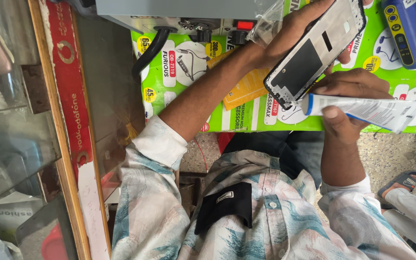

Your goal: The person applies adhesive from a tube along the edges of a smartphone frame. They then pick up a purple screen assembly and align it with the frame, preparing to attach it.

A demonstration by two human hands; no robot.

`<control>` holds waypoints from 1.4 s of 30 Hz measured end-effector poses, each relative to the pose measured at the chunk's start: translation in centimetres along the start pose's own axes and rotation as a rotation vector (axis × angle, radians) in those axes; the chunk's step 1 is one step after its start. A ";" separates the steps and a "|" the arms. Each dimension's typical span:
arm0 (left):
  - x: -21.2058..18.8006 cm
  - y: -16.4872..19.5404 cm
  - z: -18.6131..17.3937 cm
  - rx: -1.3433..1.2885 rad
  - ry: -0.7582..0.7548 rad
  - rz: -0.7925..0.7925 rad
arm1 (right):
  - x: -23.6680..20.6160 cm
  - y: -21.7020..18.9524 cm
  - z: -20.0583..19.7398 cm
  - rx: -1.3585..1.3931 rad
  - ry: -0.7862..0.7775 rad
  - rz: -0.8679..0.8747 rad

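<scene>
Item one, nearest my lens: the patterned shirt (266, 216) in pale blue, pink and white, with a dark chest pocket (225, 204) and rolled cuffs.

Item two: my right hand (345, 103), fingers curled and clamped round a white glue tube (367, 110). The tube lies across the palm, thumb pressed on top, its nozzle pointing toward the other hand and touching the lower corner of the phone frame.

Item three: the phone frame (316, 48), a thin white-edged panel with a dark rectangle in its lower half and a small slot near the middle. It sits tilted, just above the right hand and resting against the left.

Item four: my left hand (294, 31), closed on the frame from behind and along its upper edge, fingers wrapped round the far side; a clear plastic bag (266, 26) hangs by the wrist.

Item five, beneath both hands: a green display card (179, 82) printed with earphone pictures, with an orange packet (246, 89) lying on it under the left forearm.

Item six, farther: a blue handheld tool (408, 31) on the card beyond the right hand, and a grey bench unit (188, 12) with a red switch and black cable.

Item seven, to the side: a wooden-framed glass counter (58, 144). At the opposite edge, another person's sandalled foot (403, 182) on speckled floor.
</scene>
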State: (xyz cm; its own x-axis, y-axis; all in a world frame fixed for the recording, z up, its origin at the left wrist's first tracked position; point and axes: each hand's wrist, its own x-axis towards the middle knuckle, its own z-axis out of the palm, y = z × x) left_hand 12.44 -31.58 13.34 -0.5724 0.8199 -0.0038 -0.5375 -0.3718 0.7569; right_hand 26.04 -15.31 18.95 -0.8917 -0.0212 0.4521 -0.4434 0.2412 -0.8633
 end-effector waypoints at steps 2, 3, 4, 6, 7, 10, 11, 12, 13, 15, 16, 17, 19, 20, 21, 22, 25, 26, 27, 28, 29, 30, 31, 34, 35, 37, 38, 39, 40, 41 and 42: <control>0.1 0.0 0.0 -0.046 -0.022 -0.006 | 0.1 0.7 -0.1 0.279 0.014 0.045; 0.1 0.0 0.0 -0.065 -0.042 -0.005 | 0.1 1.0 0.1 0.420 0.021 0.068; 0.2 0.0 0.0 -0.084 -0.062 -0.003 | 0.1 1.1 0.3 0.474 0.081 0.083; 0.0 -0.3 -0.1 -0.062 -0.057 0.012 | 0.0 1.1 1.3 0.584 0.203 0.111; 0.0 -0.4 -0.2 -0.051 -0.054 0.019 | 0.0 1.0 1.8 0.553 0.113 0.083; 0.4 -0.9 -0.7 0.082 0.125 0.032 | 0.7 0.5 3.1 0.324 -0.110 -0.088; 0.3 -1.1 -0.9 0.112 0.120 0.055 | 1.2 0.5 3.3 0.156 -0.147 -0.209; 0.3 -1.3 -1.1 0.140 0.114 0.078 | 1.7 0.5 3.4 -0.011 -0.181 -0.330; 0.3 -1.4 -1.3 0.169 0.108 0.101 | 1.8 0.3 3.3 -0.059 -0.216 -0.327; 0.4 -1.7 -1.4 0.086 0.097 0.062 | 2.2 0.3 3.2 -0.155 -0.286 -0.321; 0.4 -1.8 -1.4 0.042 0.091 0.043 | 2.2 0.4 3.1 -0.126 -0.272 -0.322; 0.5 -1.8 -1.4 0.128 0.108 0.089 | 2.1 0.7 3.2 -0.097 -0.256 -0.324; 0.7 -1.7 -1.3 0.298 0.139 0.183 | 1.7 1.2 3.3 -0.017 -0.231 -0.336; 0.6 -1.7 -1.2 0.181 0.113 0.126 | 1.3 1.3 3.3 0.034 -0.221 -0.344; 0.6 -1.5 -1.1 0.066 0.085 0.069 | 1.0 1.4 3.3 0.085 -0.210 -0.354; 0.5 -1.4 -1.0 -0.048 0.056 0.011 | 0.6 1.5 3.3 0.150 -0.165 -0.287; 0.4 -0.8 -0.6 0.002 0.078 0.034 | -0.3 1.0 2.6 0.363 -0.043 -0.070; 0.3 -0.6 -0.5 -0.025 0.025 0.027 | -0.5 0.9 2.2 0.447 -0.007 0.010; 0.2 -0.5 -0.4 -0.053 -0.028 0.021 | -0.5 0.9 1.8 0.486 0.005 0.055; 0.2 -0.3 -0.3 -0.080 -0.083 0.014 | -0.6 1.0 1.5 0.525 0.020 0.101; 0.2 -0.2 -0.2 -0.086 -0.056 0.000 | -0.5 1.2 1.2 0.520 0.011 0.110; 0.3 -0.2 -0.1 -0.093 -0.027 -0.014 | -0.4 1.5 1.0 0.497 0.004 0.101; 0.3 -0.2 0.0 -0.099 0.003 -0.026 | -0.4 1.8 0.8 0.474 -0.004 0.092; 0.6 -0.3 0.1 -0.260 -0.315 0.095 | -0.6 2.9 0.8 0.390 0.006 0.051; 0.7 -0.3 0.0 -0.193 -0.201 0.074 | -0.8 3.1 0.9 0.396 0.024 0.069; 0.8 -0.4 -0.1 -0.066 0.035 0.047 | -1.0 3.2 0.6 0.350 0.025 0.091; 0.6 -0.4 -0.3 -0.037 -0.008 0.081 | -0.9 3.2 0.5 0.298 0.010 0.091; 0.4 -0.5 -0.4 -0.010 -0.050 0.116 | -0.8 3.1 0.3 0.241 -0.028 0.082; 0.3 -0.6 -0.5 0.018 -0.091 0.152 | -0.6 2.9 0.2 0.183 -0.065 0.071; 0.2 -0.6 -0.5 0.000 -0.065 0.112 | -0.2 2.6 0.1 0.120 -0.123 0.047; 0.2 -0.6 -0.5 -0.020 -0.037 0.073 | 0.1 2.3 0.1 0.056 -0.182 0.025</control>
State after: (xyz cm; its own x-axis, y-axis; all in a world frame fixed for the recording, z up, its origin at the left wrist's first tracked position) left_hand 12.35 -31.44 12.56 -0.5880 0.8053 0.0755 -0.5071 -0.4397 0.7413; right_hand 24.94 -14.83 16.96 -0.9021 -0.1925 0.3862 -0.4203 0.1893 -0.8874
